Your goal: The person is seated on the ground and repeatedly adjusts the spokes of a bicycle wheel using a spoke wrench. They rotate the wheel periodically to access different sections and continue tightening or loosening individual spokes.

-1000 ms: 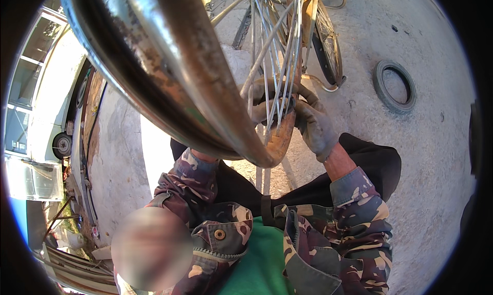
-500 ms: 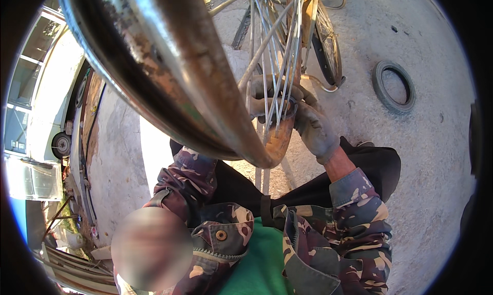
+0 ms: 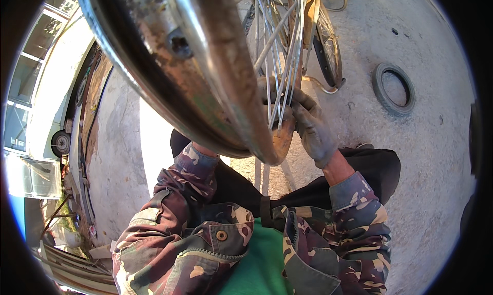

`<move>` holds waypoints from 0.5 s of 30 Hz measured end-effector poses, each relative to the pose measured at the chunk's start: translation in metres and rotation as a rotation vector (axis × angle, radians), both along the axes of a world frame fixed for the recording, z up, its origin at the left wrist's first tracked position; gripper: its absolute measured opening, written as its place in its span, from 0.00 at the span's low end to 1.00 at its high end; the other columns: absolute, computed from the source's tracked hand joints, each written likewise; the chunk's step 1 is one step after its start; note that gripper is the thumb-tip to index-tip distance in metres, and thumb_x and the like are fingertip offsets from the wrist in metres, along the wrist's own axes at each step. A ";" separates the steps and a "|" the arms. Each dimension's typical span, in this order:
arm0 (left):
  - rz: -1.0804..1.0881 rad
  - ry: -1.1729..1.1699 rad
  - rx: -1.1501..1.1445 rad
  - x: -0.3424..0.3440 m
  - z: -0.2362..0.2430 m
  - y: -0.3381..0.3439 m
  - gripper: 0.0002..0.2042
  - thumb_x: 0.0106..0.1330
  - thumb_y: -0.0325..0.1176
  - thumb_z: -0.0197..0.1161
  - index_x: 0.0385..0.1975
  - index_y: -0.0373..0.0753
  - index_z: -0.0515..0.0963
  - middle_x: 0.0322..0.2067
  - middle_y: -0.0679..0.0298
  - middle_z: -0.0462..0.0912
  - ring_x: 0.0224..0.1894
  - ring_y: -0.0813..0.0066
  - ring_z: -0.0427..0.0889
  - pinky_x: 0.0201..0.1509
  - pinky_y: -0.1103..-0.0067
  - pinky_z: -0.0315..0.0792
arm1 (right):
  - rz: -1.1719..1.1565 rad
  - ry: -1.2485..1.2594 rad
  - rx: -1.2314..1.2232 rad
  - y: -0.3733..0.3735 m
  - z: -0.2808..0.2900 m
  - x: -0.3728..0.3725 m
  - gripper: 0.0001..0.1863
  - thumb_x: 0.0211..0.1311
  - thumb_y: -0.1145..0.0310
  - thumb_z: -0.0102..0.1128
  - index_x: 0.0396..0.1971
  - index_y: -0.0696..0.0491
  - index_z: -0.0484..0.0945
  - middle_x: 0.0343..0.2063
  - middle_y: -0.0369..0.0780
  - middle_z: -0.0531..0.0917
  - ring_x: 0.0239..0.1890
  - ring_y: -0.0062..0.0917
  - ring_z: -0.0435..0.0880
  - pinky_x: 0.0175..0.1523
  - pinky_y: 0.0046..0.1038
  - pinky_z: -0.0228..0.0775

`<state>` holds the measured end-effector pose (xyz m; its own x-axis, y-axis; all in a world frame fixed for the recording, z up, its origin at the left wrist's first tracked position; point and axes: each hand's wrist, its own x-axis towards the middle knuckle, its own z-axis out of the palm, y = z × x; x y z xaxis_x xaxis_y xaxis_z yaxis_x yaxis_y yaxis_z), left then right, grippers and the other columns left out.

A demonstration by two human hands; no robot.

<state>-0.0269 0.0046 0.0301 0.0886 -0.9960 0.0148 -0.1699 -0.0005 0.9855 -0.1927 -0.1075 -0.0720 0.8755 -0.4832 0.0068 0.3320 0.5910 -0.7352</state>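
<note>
A rusty bare bicycle wheel rim [image 3: 221,84] looms at upper left, its lower curve coming down between my arms. Thin metal spokes [image 3: 277,54] converge at its inner side. In a grey-brown work glove, my right hand [image 3: 314,133] is beside the rim's lower right, its fingers bent in and pressed together by the spoke ends. What they pinch is hidden. My left hand [image 3: 267,85] is mostly behind the rim; only gloved fingers show, curled among the spokes. Whatever they hold cannot be made out.
A loose tyre [image 3: 393,89] lies on the concrete to the right. Another bicycle wheel [image 3: 328,46] and a kickstand-like bar [image 3: 328,87] are beyond the spokes. A parked vehicle [image 3: 61,64] is on the left, near long boards [image 3: 77,269]. My bent knees flank the rim.
The rim has shifted slightly right, and a dark fitting now shows on its inner face. My right fingers have closed in nearer the spokes. My left wrist now shows below the rim.
</note>
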 end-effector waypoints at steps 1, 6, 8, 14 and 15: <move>-0.031 0.041 -0.011 -0.003 -0.001 -0.004 0.20 0.72 0.27 0.65 0.60 0.25 0.77 0.54 0.49 0.85 0.50 0.66 0.88 0.53 0.75 0.84 | 0.003 0.004 0.010 -0.002 -0.002 0.000 0.33 0.74 0.59 0.66 0.70 0.60 0.66 0.55 0.40 0.82 0.55 0.25 0.85 0.60 0.30 0.81; -0.237 0.343 -0.051 0.011 -0.011 -0.012 0.31 0.69 0.38 0.71 0.65 0.22 0.71 0.60 0.46 0.81 0.59 0.62 0.83 0.63 0.71 0.79 | 0.033 -0.019 0.060 0.000 0.004 0.004 0.29 0.75 0.61 0.65 0.68 0.59 0.69 0.53 0.40 0.83 0.53 0.25 0.86 0.58 0.30 0.83; -0.229 0.374 -0.036 0.019 -0.021 -0.009 0.35 0.68 0.42 0.73 0.67 0.22 0.70 0.62 0.46 0.79 0.62 0.61 0.82 0.66 0.70 0.77 | 0.031 -0.017 0.104 0.000 0.001 0.005 0.29 0.74 0.63 0.66 0.68 0.59 0.68 0.53 0.40 0.83 0.52 0.24 0.86 0.58 0.30 0.84; -0.175 0.165 0.024 0.026 -0.028 -0.013 0.28 0.65 0.41 0.75 0.58 0.27 0.78 0.51 0.52 0.85 0.51 0.67 0.86 0.56 0.75 0.80 | 0.061 -0.024 0.174 -0.005 -0.010 0.000 0.32 0.71 0.69 0.68 0.70 0.59 0.66 0.56 0.42 0.82 0.54 0.26 0.86 0.59 0.31 0.84; -0.127 0.148 0.053 0.019 -0.020 -0.012 0.25 0.64 0.38 0.76 0.55 0.28 0.80 0.48 0.54 0.86 0.48 0.68 0.86 0.53 0.75 0.80 | 0.055 -0.036 0.181 -0.004 -0.012 0.003 0.32 0.71 0.69 0.68 0.70 0.59 0.65 0.57 0.42 0.82 0.55 0.27 0.86 0.60 0.32 0.84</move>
